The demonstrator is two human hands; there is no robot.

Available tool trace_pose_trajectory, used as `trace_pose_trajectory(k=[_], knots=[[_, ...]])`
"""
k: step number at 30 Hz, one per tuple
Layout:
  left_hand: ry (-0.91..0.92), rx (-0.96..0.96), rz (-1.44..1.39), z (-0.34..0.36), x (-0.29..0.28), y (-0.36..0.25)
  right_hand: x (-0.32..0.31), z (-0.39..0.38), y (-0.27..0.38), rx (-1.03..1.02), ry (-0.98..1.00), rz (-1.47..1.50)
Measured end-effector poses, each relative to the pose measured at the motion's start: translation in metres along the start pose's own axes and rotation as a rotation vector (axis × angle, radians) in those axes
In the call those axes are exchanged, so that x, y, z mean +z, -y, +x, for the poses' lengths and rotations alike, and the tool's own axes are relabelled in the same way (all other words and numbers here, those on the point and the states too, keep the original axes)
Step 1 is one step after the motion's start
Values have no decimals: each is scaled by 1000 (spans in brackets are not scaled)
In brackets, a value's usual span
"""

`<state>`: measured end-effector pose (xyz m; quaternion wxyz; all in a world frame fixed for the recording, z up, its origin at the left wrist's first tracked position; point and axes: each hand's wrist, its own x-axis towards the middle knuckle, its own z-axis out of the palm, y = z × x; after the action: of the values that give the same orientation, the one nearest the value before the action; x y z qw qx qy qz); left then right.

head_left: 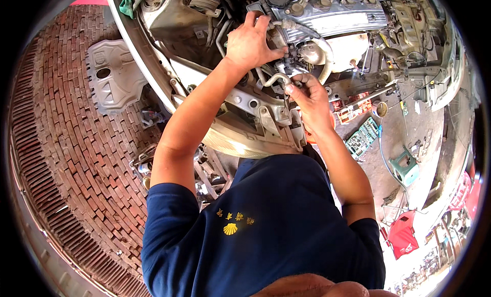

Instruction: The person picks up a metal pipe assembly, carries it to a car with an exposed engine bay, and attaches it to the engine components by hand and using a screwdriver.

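Curved pipe (pixel 276 78) lies near the engine bay's (pixel 239 99) front edge, right hand (pixel 311 98) fingers pinching its end. Left hand (pixel 247 45) fingers spread wide

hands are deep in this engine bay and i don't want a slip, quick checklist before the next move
1. Left grip holding firmly: cannot tell, its contact is partly hidden.
2. Right grip at the bent pale tube: ok.
3. Hand protection: not ok, both grips are bare.
4. Navy sleeves clear of the engine: ok, they end above the elbows.
5. Grey panel clear of the left arm: ok, on the brick floor.
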<state>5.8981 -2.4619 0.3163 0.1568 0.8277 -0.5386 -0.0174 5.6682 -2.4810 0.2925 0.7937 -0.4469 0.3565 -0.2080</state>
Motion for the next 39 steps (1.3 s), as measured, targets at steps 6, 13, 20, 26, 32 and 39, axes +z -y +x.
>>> trace_pose_trajectory(k=[6, 13, 20, 26, 32, 39], knots=[[-125, 21, -266, 9, 6, 22, -4, -3, 0, -7, 18, -88], [234, -372, -908, 47, 2, 53, -7, -4, -10, -29, 9, -72], [258, -443, -847, 54, -6, 50, -7, 0, -5, -42, 33, -21], [271, -302, -719, 51, -15, 45, -18, -5, -16, -37, 52, -143], [150, 54, -472, 51, -10, 40, -23, -12, -15, -23, 85, -193], [165, 54, -589, 43, -32, 21, -40, -13, -17, 6, 115, -237]])
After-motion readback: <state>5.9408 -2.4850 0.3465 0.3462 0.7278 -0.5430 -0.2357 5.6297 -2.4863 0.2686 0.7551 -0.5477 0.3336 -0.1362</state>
